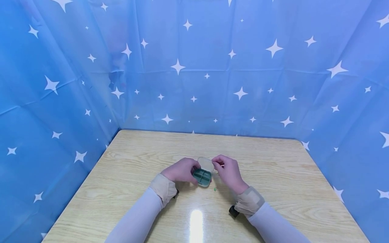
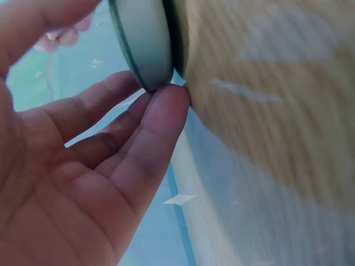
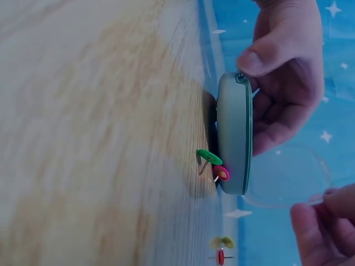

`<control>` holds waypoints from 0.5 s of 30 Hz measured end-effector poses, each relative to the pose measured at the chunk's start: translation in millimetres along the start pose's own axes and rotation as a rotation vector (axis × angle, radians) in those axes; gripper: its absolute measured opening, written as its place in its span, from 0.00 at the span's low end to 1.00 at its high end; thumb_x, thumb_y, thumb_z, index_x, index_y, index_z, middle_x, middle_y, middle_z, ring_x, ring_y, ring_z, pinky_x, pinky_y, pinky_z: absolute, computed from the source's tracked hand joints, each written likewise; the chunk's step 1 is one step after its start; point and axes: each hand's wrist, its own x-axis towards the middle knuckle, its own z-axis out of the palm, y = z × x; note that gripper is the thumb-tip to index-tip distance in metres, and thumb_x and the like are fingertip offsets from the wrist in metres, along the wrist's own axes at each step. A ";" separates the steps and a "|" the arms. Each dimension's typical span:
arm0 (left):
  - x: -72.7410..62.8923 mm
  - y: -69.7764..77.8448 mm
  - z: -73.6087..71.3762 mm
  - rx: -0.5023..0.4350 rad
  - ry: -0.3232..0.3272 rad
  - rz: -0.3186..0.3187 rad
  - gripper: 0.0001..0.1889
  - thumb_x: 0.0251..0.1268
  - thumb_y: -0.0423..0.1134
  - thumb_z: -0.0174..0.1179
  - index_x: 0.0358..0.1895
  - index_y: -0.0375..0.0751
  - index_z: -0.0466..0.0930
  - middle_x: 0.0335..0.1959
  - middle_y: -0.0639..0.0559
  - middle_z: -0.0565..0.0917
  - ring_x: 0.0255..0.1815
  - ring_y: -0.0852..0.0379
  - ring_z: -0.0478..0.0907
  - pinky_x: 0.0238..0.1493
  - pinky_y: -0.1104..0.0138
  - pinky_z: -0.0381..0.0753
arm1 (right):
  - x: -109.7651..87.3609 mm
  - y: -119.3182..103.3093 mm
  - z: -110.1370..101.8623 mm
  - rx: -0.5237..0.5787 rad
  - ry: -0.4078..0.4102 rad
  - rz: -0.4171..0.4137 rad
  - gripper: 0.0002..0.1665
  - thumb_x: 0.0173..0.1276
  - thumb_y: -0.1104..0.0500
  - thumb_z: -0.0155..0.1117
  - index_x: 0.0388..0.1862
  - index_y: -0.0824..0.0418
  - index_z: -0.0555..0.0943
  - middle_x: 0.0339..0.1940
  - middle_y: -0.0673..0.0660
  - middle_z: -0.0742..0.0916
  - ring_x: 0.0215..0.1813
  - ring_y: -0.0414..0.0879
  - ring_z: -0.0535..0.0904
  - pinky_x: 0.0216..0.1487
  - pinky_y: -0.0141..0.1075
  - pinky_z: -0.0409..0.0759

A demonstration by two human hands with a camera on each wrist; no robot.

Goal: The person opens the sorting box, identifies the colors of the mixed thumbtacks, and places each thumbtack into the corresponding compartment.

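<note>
A green pill box (image 1: 202, 178) with several compartments lies on the table, its clear lid (image 1: 206, 164) raised at the back. My left hand (image 1: 183, 169) grips the box's left side, thumb at the front and fingers behind; the left wrist view shows the fingertips (image 2: 169, 102) against its edge. At the lid's right edge, my right hand (image 1: 230, 172) has thumb and finger pinched together on the rim. A small pale sliver shows by its fingers, too small to identify. Beside the box are a green thumbtack (image 3: 209, 157) and a pink thumbtack (image 3: 222, 172).
Farther back in the right wrist view lie a yellow thumbtack (image 3: 222, 243) and a red thumbtack (image 3: 221, 257). The wooden table (image 1: 146, 145) ends at a blue star-patterned curtain (image 1: 206, 84). Each wrist carries a strapped black camera.
</note>
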 end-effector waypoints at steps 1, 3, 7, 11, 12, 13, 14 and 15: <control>-0.5 0.5 -0.6 -0.002 -0.003 -0.003 0.27 0.51 0.38 0.79 0.58 0.41 0.86 0.47 0.55 0.88 0.41 0.63 0.81 0.48 0.69 0.81 | -0.1 0.2 0.1 0.001 0.000 -0.003 0.06 0.78 0.63 0.66 0.47 0.61 0.89 0.36 0.57 0.91 0.38 0.43 0.86 0.40 0.33 0.84; -0.9 0.8 -1.6 -0.009 -0.005 -0.002 0.26 0.52 0.38 0.78 0.58 0.40 0.86 0.46 0.54 0.88 0.40 0.63 0.81 0.47 0.68 0.81 | -0.3 0.2 0.3 0.001 0.000 -0.006 0.06 0.78 0.63 0.66 0.47 0.61 0.89 0.38 0.58 0.92 0.40 0.44 0.86 0.42 0.34 0.85; -2.0 2.6 -2.7 -0.022 0.006 -0.011 0.26 0.50 0.36 0.79 0.57 0.39 0.86 0.45 0.53 0.88 0.39 0.61 0.81 0.46 0.67 0.82 | -0.5 -0.6 0.8 0.006 0.000 -0.007 0.06 0.77 0.63 0.67 0.47 0.61 0.89 0.40 0.57 0.92 0.43 0.46 0.88 0.46 0.38 0.87; -2.3 4.0 -2.2 -0.022 0.028 -0.031 0.27 0.47 0.35 0.80 0.56 0.38 0.87 0.45 0.51 0.89 0.39 0.62 0.81 0.48 0.67 0.83 | 0.2 -0.3 1.2 0.012 -0.004 -0.004 0.06 0.76 0.64 0.68 0.46 0.61 0.89 0.42 0.55 0.93 0.47 0.49 0.89 0.49 0.41 0.89; -2.2 4.3 -1.8 -0.022 0.035 -0.035 0.27 0.46 0.35 0.80 0.55 0.38 0.87 0.45 0.51 0.89 0.39 0.62 0.81 0.48 0.67 0.83 | 0.4 -0.3 0.9 0.016 -0.005 0.000 0.06 0.76 0.65 0.68 0.46 0.60 0.89 0.42 0.55 0.93 0.48 0.49 0.89 0.50 0.41 0.89; -2.1 4.6 -1.6 -0.025 0.041 -0.038 0.27 0.45 0.34 0.80 0.55 0.37 0.87 0.44 0.50 0.89 0.39 0.62 0.81 0.48 0.67 0.83 | 0.7 0.2 0.7 0.019 -0.005 0.002 0.06 0.75 0.65 0.68 0.46 0.60 0.89 0.43 0.54 0.93 0.48 0.49 0.89 0.50 0.41 0.89; -2.0 5.0 -1.4 -0.029 0.046 -0.040 0.27 0.45 0.34 0.81 0.54 0.37 0.87 0.44 0.50 0.89 0.39 0.62 0.81 0.47 0.67 0.83 | 0.8 0.3 0.3 0.023 -0.005 0.005 0.06 0.75 0.66 0.68 0.46 0.59 0.89 0.43 0.55 0.93 0.48 0.50 0.89 0.50 0.41 0.89; -1.9 5.5 -1.2 -0.030 0.051 -0.041 0.27 0.45 0.34 0.81 0.54 0.37 0.87 0.44 0.50 0.90 0.39 0.61 0.81 0.47 0.67 0.83 | 0.8 0.1 -0.4 0.028 -0.007 0.011 0.06 0.75 0.66 0.68 0.46 0.59 0.89 0.43 0.55 0.93 0.48 0.50 0.89 0.49 0.40 0.89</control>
